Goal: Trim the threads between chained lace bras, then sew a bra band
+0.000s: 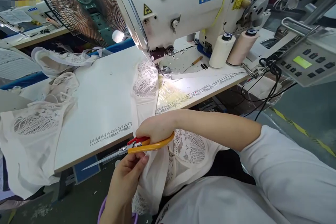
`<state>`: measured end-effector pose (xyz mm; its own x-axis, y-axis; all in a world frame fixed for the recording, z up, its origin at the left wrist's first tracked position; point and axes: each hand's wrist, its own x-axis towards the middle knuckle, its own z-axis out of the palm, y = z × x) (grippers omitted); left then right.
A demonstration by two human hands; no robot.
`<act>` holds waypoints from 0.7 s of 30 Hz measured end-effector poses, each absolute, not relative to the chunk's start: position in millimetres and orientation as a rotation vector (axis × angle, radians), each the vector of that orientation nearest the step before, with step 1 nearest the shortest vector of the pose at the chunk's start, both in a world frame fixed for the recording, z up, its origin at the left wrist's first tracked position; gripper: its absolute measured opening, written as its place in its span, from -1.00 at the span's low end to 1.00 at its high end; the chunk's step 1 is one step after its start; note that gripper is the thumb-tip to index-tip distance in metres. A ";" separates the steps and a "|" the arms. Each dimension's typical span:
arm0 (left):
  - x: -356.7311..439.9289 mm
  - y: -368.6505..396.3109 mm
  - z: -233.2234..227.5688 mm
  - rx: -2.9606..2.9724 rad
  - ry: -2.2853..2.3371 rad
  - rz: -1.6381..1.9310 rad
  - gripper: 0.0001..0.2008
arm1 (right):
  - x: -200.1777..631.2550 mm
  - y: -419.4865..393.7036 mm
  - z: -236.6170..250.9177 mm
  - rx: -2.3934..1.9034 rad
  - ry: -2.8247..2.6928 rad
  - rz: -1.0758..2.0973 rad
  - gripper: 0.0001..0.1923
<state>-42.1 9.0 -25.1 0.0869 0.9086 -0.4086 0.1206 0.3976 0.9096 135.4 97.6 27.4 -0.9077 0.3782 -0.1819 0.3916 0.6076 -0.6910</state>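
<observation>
My right hand (157, 127) is closed round a pair of scissors (151, 146) with orange-yellow and red handles. Their long metal blades point left, past the table's front edge. Just below, my left hand (128, 171) pinches the edge of a white lace bra (191, 148), whose lower part lies across my lap. A lace strip of white fabric (145, 87) runs from under the sewing machine's needle area down over the table edge to my hands. Some of that fabric is hidden behind my right hand.
The white sewing machine (173, 7) stands at the back, with two thread cones (222, 50) beside it. A wooden-handled awl (196, 60) lies near them. More white lace garments (36, 126) hang over the table's left side. A fan (84, 3) stands behind, a control panel (306, 63) at right.
</observation>
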 end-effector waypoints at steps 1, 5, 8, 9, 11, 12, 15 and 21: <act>-42.1 9.6 -25.8 1.013 1.369 0.772 -0.62 | 135.4 98.3 26.0 0.658 2.813 -1.208 -0.96; -40.7 10.9 -25.0 1.004 1.375 0.760 -0.62 | 135.8 100.2 22.8 0.616 2.852 -1.175 -0.99; -39.8 12.3 -24.3 1.008 1.386 0.746 -0.63 | 136.6 99.6 25.4 0.660 2.828 -1.118 -0.97; -39.8 13.0 -24.6 1.012 1.393 0.745 -0.63 | 136.9 99.1 26.7 0.683 2.820 -1.091 -0.96; -40.0 14.6 -25.5 1.020 1.407 0.746 -0.64 | 137.1 98.1 28.8 0.716 2.818 -1.044 -0.95; -40.2 15.2 -26.0 1.023 1.413 0.748 -0.64 | 137.0 97.7 29.4 0.719 2.821 -1.029 -0.95; -39.7 15.4 -25.9 1.028 1.426 0.745 -0.63 | 136.0 97.2 29.9 0.704 2.843 -1.004 -0.95; -30.0 9.2 -19.1 1.215 1.576 0.842 -0.66 | 132.3 97.6 31.8 0.688 2.882 -1.000 -0.92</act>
<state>-30.0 9.2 -19.1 -0.0641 0.9620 -0.2654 0.3145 0.2719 0.9095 132.3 97.6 31.8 -0.9032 0.4006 -0.1542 0.4100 0.6988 -0.5862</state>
